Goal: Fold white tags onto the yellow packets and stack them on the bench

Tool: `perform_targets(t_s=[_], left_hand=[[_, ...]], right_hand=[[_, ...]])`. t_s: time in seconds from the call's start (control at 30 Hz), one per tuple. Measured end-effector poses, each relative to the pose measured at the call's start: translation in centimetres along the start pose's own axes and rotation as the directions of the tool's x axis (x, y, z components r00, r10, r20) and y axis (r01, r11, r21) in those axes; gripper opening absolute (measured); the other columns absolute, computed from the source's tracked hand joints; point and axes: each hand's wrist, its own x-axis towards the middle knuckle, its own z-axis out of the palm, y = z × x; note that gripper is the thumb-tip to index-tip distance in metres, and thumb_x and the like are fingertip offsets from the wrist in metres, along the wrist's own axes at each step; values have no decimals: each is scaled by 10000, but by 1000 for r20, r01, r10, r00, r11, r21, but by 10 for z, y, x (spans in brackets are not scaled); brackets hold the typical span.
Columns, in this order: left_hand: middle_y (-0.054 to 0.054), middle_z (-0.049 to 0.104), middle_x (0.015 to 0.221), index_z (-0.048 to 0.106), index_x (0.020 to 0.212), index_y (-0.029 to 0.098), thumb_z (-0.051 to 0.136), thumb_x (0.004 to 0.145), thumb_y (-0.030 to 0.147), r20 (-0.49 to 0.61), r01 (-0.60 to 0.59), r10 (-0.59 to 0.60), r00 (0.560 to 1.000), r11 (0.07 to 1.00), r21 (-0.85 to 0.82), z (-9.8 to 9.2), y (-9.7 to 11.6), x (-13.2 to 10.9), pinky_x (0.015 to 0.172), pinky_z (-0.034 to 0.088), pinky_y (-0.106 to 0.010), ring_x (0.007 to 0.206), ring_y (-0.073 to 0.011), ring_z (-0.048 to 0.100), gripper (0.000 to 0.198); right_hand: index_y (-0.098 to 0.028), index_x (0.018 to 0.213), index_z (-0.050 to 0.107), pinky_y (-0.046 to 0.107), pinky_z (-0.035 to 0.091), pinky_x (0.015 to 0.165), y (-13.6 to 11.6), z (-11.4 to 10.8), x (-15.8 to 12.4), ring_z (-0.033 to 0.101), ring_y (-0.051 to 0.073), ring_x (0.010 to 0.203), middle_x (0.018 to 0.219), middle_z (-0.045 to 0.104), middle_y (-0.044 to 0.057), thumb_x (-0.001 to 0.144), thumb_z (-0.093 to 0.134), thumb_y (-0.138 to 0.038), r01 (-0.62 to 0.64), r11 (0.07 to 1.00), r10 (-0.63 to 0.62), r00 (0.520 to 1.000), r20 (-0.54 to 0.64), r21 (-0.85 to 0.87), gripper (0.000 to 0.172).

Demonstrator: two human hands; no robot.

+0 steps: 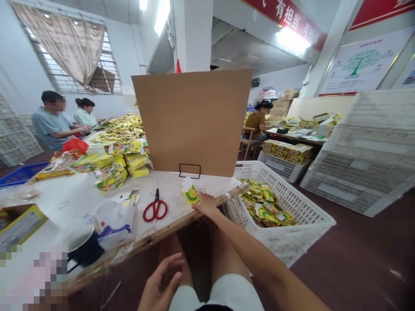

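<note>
Yellow packet [190, 194]: just below centre
Right hand [206, 204]: at its edge; grip, we can't tell
Left hand [164, 280]: loosely curled, empty, lower middle
Packet step: seemingly handling; next wants sure pinch

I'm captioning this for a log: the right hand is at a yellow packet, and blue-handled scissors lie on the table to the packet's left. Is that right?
Not quite: the scissors have red handles, not blue, as the head view shows. The right hand is at the yellow packet, with the scissors on the table to its left.
</note>
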Motion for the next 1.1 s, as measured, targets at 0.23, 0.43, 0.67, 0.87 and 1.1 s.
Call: perform_targets(t_s=[0.23, 0.43, 0.67, 0.87, 1.1], left_hand=[[-112, 721, 957, 657, 1015, 206, 645, 715, 497, -37, 11, -11, 999, 1000, -2, -2, 1, 1, 869, 506, -378, 937, -268, 661, 417], [-113, 724, 966, 664, 1010, 202, 654, 703, 508, 29, 27, -27, 999, 1000, 9, -4, 6, 2, 869, 512, -365, 943, -268, 662, 433], [-118, 721, 989, 653, 1036, 203, 644, 734, 474, 47, 12, -13, 999, 1000, 24, -7, 3, 2, 892, 500, -377, 953, -262, 662, 406], [-119, 724, 988, 654, 1028, 198, 668, 713, 479, -28, 30, -31, 999, 999, -34, -10, 4, 4, 908, 488, -397, 980, -282, 654, 423], [-136, 681, 1123, 566, 1213, 210, 511, 786, 592, 46, 160, -159, 986, 850, -502, 2, 15, 5, 903, 485, -462, 1050, -326, 620, 576]], right_hand=[[-116, 1105, 570, 386, 410, 860, -9, 5, 11, 566, 333, 1055, 1140, 600, 199, 602, 748, -376, -133, 991, 134, 991, -29, 24, 593], [-102, 1156, 521, 412, 377, 905, -14, 6, 9, 525, 342, 1101, 1171, 566, 208, 558, 788, -231, -145, 985, 153, 984, -88, 92, 667], [-123, 994, 596, 436, 360, 930, -9, -6, 6, 535, 264, 1073, 1096, 608, 116, 744, 681, -287, -124, 929, 177, 976, -125, 348, 310], [-146, 818, 569, 292, 450, 688, -3, -27, -33, 578, 173, 760, 806, 624, 61, 849, 452, -388, -37, 674, 168, 980, -104, 738, 271], [-210, 593, 473, 236, 341, 458, -31, -18, -172, 432, 113, 467, 556, 485, -17, 639, 664, -496, -255, 62, -97, 961, 260, 965, 347]])
